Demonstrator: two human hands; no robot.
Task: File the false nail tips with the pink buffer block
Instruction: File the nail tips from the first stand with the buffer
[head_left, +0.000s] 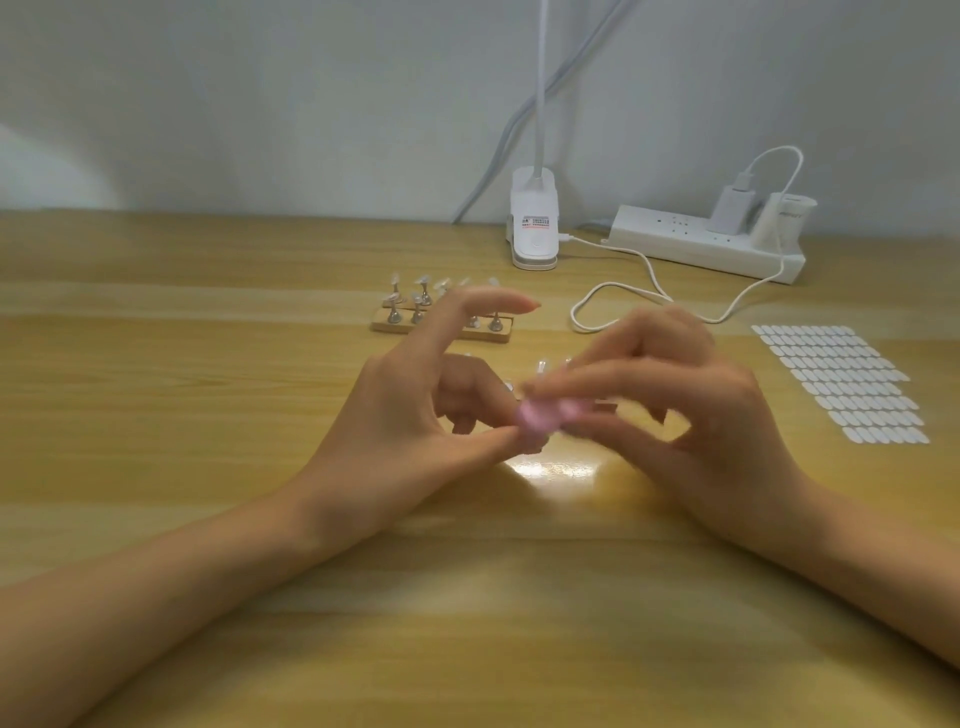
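Our right hand (691, 410) clamps the pink buffer block (540, 415) between thumb and curled fingers, and the block sits in the gap between our two hands, just above the table (208, 415). Motion blur smears it, so we cannot read its edges.

Our left hand (415, 410) has its forefinger stretched out straight, while the thumb and the other fingers curl in to meet the block. We cannot tell whether they pinch a nail tip there, because blur and our own fingers hide that spot.

We judge the block to be light and slightly spongy, with a gritty face. It is best held by its short sides so that a long face stays free to rub. The false nail tips (423, 285) look thin, smooth and springy. They are likely to slip or flick away, so each wants a pinch at its base with the free edge offered to the block, and only gentle pressure.

Just beyond our left forefinger a wooden stand (400, 328) carries small metal pegs, several of them topped with clear tips. A few more clear tips peek up directly behind our fingers, though what they stand on is hidden. Out past our right hand lies a sheet of white oval tabs (841, 384) in neat rows.
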